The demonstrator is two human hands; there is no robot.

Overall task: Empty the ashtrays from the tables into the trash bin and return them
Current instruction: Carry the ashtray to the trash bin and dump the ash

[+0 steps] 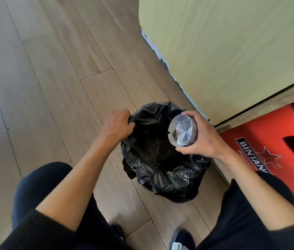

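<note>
Dark trousers and shoe tips at the bottom edge, both forearms reaching forward and down over the wooden floor (56, 73). Left hand (118, 124) pinched shut on the rim of the black liner, pulling the trash bin (169, 179) mouth wide. Right hand (203, 139) clamped around the wall of the round metal ashtray (181, 131), tipped on its side over the right part of the opening, hollow facing left toward the bag. Small clump of dark residue (174, 135) clinging near the lower inside edge; rest of the dish looks bare. Ash-like debris lying deep in the liner. Beyond, red crate (268, 150) under a wooden shelf edge at right, pale green wall (223, 51) behind. Judged from this: dumping nearly done for this ashtray, a last tap or shake probably needed, return to its counter not yet made. Other ashtrays out of sight, so the remaining count cannot be told.
</note>
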